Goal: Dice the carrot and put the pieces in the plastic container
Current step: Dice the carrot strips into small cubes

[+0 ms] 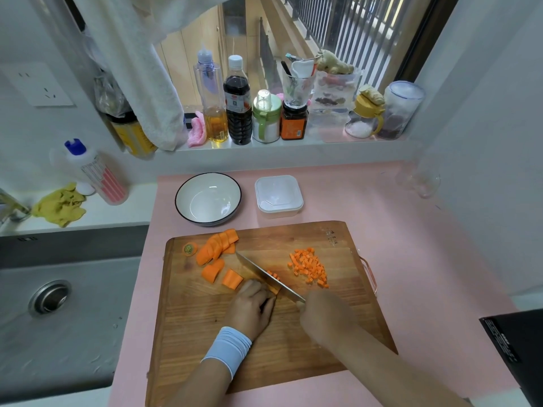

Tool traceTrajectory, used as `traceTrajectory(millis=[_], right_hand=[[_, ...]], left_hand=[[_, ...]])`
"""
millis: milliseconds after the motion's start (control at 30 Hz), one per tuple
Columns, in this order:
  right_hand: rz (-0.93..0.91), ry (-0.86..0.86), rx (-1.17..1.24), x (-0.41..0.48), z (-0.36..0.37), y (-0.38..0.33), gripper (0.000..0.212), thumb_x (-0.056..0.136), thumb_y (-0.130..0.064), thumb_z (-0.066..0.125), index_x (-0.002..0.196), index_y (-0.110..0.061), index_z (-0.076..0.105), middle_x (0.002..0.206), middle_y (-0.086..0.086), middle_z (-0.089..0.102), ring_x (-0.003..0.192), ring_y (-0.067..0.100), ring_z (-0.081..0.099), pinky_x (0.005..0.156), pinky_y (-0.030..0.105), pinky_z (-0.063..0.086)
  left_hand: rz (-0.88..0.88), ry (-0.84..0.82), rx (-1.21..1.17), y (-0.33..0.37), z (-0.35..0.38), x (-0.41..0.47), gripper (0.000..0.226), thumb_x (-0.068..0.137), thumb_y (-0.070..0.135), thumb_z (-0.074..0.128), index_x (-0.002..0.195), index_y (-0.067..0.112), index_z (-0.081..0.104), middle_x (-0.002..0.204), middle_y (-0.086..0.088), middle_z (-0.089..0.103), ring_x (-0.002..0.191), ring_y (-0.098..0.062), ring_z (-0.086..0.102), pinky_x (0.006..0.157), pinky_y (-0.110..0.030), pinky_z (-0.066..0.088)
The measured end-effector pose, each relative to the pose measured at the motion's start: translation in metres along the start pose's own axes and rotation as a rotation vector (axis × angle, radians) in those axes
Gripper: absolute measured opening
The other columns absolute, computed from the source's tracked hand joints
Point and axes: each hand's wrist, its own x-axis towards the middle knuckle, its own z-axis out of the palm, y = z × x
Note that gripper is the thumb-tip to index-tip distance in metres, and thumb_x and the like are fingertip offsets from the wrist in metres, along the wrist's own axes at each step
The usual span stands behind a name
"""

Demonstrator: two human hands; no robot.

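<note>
Carrot status: the orange carrot piece point(276, 290) you're cutting sits on the board's near half, mostly hidden under your left hand point(253, 304). That hand's fingers are curled down over it, pinning it against the left face of the blade. There's a light-blue ribbed wristband point(227, 349) on that wrist.

Your right hand point(321, 314) is closed round the handle of the steel kitchen knife point(261, 271); the handle itself is hidden in the fist. The blade runs diagonally, tip toward the far left, edge down on the board. A few small loose cubes point(273, 274) lie against the blade's right side. The main pile of diced orange cubes point(310, 267) lies further right, apart from the blade.

Uncut stock is left of the blade: a fanned row of thick orange slices point(217, 245) near the far-left corner, two half-round orange chunks point(213, 271) between that fan and your left hand, and a round carrot top point(190, 248) with a green centre just beside the fan.

All of it is on a rectangular wooden cutting board point(205, 333), which lies on the pink tabletop point(411, 245).

The square translucent white plastic container point(278, 196) stands on the tabletop just beyond the board's far edge, not touching it. Its lid looks on; can't tell for certain. A round white ceramic bowl point(188, 189) with a dark rim stands just left of it. A steel sink point(58, 304) lies left of the tabletop. Bottles and jars line the windowsill point(293, 148) beyond.
</note>
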Motion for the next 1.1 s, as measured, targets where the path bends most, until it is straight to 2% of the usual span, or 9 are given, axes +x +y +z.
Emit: traceTrajectory(millis=[100,267,367,433,567,767,967,1100], right_hand=[[-0.012,0.005,0.017,-0.001,0.002,0.001,0.022,0.099,-0.032,0.051,0.087,-0.020,0.065,0.074,-0.007,0.058,0.071,0.015,0.060,0.057,0.024,0.041],[-0.044,0.038,0.019,-0.007,0.004,0.001,0.023,0.099,-0.032,0.050,0.090,-0.021,0.068,0.072,-0.010,0.055,0.073,0.016,0.062,0.052,0.024,0.035],[-0.053,0.039,0.012,-0.013,0.005,0.001,0.024,0.099,-0.036,0.047,0.094,-0.024,0.068,0.078,-0.009,0.057,0.081,0.017,0.064,0.065,0.027,0.044],[-0.053,0.043,0.006,-0.018,0.004,0.003,0.026,0.100,-0.037,0.046,0.094,-0.024,0.068,0.079,-0.008,0.058,0.081,0.019,0.064,0.067,0.028,0.044],[-0.032,0.046,-0.068,-0.024,0.004,0.007,0.030,0.100,-0.038,0.045,0.099,-0.020,0.069,0.098,-0.001,0.068,0.094,0.022,0.066,0.071,0.028,0.043],[-0.033,0.023,-0.069,-0.026,0.002,0.012,0.029,0.100,-0.037,0.046,0.102,-0.017,0.068,0.101,0.002,0.069,0.095,0.021,0.066,0.075,0.028,0.047],[0.014,-0.044,0.004,-0.013,0.004,0.009,0.024,0.099,-0.036,0.049,0.096,-0.020,0.066,0.091,-0.001,0.067,0.087,0.020,0.066,0.076,0.033,0.055],[-0.006,-0.041,0.000,-0.005,0.002,0.000,0.026,0.100,-0.037,0.046,0.101,-0.020,0.066,0.097,0.000,0.066,0.090,0.021,0.065,0.073,0.030,0.049]], left_hand=[[0.000,-0.001,0.012,0.000,0.000,0.000,0.005,0.083,0.010,0.072,0.078,0.010,0.072,0.080,-0.001,0.062,0.082,-0.015,0.057,0.075,-0.022,0.049],[0.008,0.009,0.024,0.002,-0.001,-0.001,0.013,0.087,0.015,0.065,0.078,0.010,0.072,0.080,-0.001,0.062,0.083,-0.015,0.055,0.075,-0.022,0.048],[0.006,0.019,0.024,0.002,-0.001,-0.001,0.006,0.083,0.010,0.072,0.078,0.009,0.073,0.080,-0.001,0.062,0.083,-0.014,0.055,0.076,-0.021,0.048],[0.003,0.021,0.023,0.001,0.000,-0.002,0.003,0.082,0.009,0.074,0.079,0.009,0.074,0.082,-0.001,0.063,0.084,-0.013,0.055,0.076,-0.020,0.048],[0.010,0.012,0.016,-0.001,0.002,-0.002,0.001,0.083,0.008,0.075,0.081,0.009,0.075,0.086,-0.001,0.066,0.086,-0.014,0.058,0.079,-0.021,0.049],[-0.002,0.004,0.017,-0.001,0.000,-0.002,0.002,0.081,0.008,0.076,0.081,0.009,0.075,0.086,0.000,0.066,0.088,-0.013,0.057,0.082,-0.016,0.047],[-0.009,0.003,0.017,0.000,0.000,-0.001,0.004,0.080,0.007,0.076,0.078,0.010,0.073,0.084,0.000,0.064,0.086,-0.013,0.056,0.081,-0.016,0.045],[-0.009,0.006,0.012,0.000,0.000,-0.002,0.013,0.087,0.017,0.066,0.079,0.011,0.074,0.085,0.001,0.064,0.087,-0.013,0.056,0.080,-0.017,0.046]])
